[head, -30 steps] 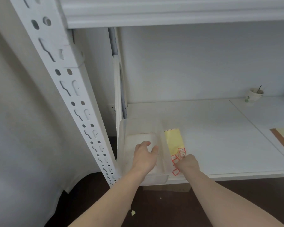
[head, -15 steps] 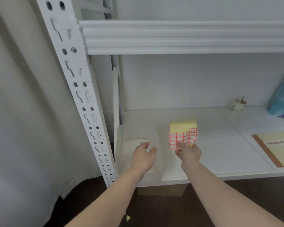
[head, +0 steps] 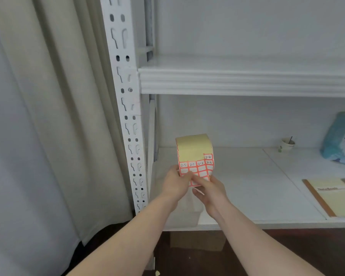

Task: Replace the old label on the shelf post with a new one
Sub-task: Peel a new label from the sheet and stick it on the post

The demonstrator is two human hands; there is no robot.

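label sheet (head: 194, 156) held up in front of the lower shelf (head: 247, 186), curled over at the top, yellow backing showing, red-bordered stickers below, some hand-numbered. left hand (head: 175, 183) pinches its lower left edge; right hand (head: 209, 189) grips the bottom edge, thumb across the stickers, seemingly working one loose. clear plastic bin (head: 184, 216) sits under the hands at the shelf front. shelf post (head: 127, 108) stands just left, perforated, white; no old label can be made out on it from here. further back: notebook (head: 335, 198), paper cup (head: 287, 144), teal packet (head: 341, 136). risks: sticker tearing or folding onto itself if peeled fast; picking the wrong number; poor adhesion over the post's holes.
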